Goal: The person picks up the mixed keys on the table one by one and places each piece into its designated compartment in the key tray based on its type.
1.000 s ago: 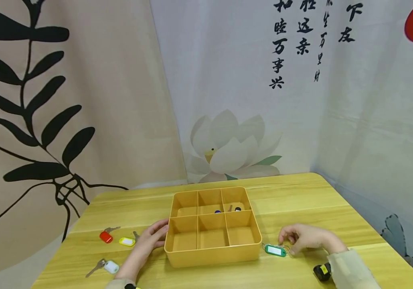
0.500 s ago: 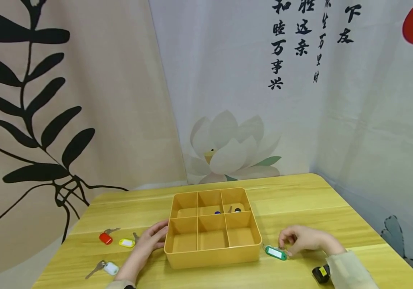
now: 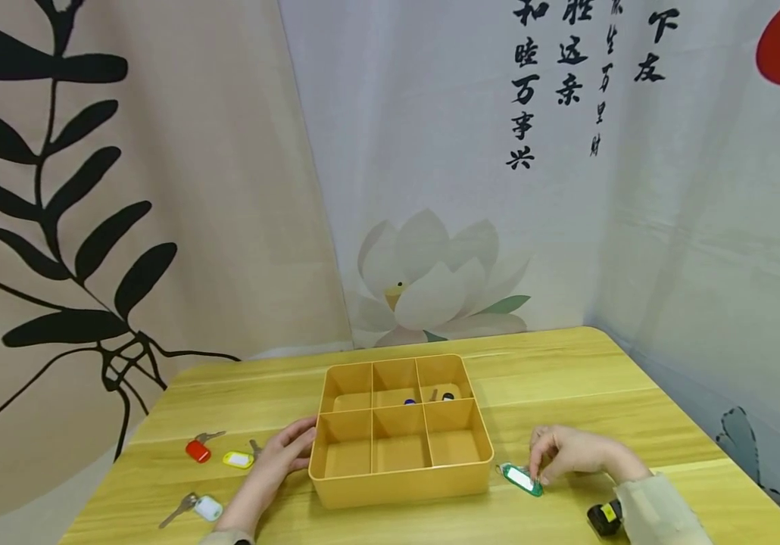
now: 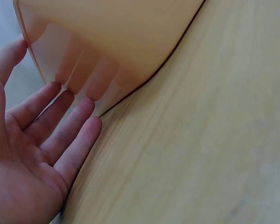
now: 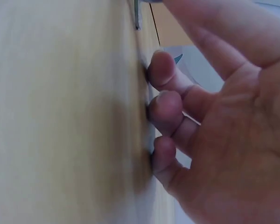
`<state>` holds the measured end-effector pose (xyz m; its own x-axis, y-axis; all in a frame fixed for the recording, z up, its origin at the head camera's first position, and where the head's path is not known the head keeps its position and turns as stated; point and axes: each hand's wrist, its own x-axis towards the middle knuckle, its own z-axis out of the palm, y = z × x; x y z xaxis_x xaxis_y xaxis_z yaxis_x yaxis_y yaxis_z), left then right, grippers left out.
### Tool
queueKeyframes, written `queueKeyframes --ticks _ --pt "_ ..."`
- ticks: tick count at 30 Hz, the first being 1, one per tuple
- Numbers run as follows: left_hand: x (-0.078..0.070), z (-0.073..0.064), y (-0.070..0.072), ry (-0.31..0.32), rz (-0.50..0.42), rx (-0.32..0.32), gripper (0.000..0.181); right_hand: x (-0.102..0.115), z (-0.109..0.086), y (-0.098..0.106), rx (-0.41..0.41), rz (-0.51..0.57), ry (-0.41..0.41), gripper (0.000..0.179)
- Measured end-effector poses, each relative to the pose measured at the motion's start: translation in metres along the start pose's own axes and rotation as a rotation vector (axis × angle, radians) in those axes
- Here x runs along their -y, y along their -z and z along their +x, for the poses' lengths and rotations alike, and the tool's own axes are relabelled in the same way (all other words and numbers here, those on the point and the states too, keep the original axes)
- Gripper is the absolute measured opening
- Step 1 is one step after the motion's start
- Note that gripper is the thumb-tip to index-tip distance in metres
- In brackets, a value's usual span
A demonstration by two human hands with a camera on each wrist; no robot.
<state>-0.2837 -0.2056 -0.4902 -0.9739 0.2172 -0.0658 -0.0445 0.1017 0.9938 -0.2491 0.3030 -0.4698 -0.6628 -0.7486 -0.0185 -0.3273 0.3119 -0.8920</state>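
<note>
A yellow box with several compartments stands mid-table. My left hand rests against its left side; in the left wrist view the fingers lie fairly straight, fingertips at the glossy wall. To the right of the box, my right hand pinches the right end of a green key tag with a white label, low over the table. The tag's left end points toward the box's front right corner. In the right wrist view the other fingers curl against the tabletop, and only a thin green edge of the tag shows.
On the left lie a red key tag, a yellow key tag and a white key tag, each with a key. Small blue and black pieces sit in the back compartments. A curtain hangs behind the table.
The green key tag has tilted, its right end turning toward me, as my right thumb and forefinger closed on that end. My left hand stays at the box.
</note>
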Motion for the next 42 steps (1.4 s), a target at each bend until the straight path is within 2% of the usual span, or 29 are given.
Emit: queueKeyframes --ticks 2,6,12,17,20,25,28,32,36,42 --pt "0.000 0.000 0.000 -0.002 0.002 -0.002 0.060 -0.001 0.000 0.001 0.009 0.043 0.001 0.010" --pt "0.001 -0.001 -0.001 -0.009 -0.001 -0.007 0.061 -0.008 -0.002 0.006 0.000 0.131 0.055 0.008" --pt "0.002 0.000 0.000 -0.004 0.002 -0.014 0.060 -0.015 -0.006 0.011 -0.136 0.250 0.107 0.013" --pt "0.001 0.001 0.000 -0.007 0.002 -0.003 0.060 -0.014 -0.009 0.013 -0.216 0.299 0.064 0.018" --pt "0.000 0.000 0.000 -0.005 0.003 -0.001 0.061 -0.013 -0.008 0.014 -0.268 0.294 0.058 0.017" --pt "0.000 -0.001 0.000 -0.010 0.006 -0.008 0.059 -0.010 -0.006 0.014 -0.372 0.209 0.038 0.017" --pt "0.001 0.000 0.000 -0.018 0.007 -0.009 0.059 -0.007 -0.005 0.013 -0.408 0.181 0.015 0.021" --pt "0.001 0.000 -0.001 -0.009 0.008 -0.009 0.061 -0.007 -0.005 0.013 -0.443 0.194 0.029 0.022" --pt "0.000 -0.001 -0.001 0.002 0.007 -0.013 0.060 -0.007 -0.005 0.014 -0.473 0.262 0.074 0.018" --pt "-0.002 -0.002 -0.002 0.003 0.003 -0.009 0.061 -0.005 -0.004 0.014 -0.465 0.435 0.135 0.018"
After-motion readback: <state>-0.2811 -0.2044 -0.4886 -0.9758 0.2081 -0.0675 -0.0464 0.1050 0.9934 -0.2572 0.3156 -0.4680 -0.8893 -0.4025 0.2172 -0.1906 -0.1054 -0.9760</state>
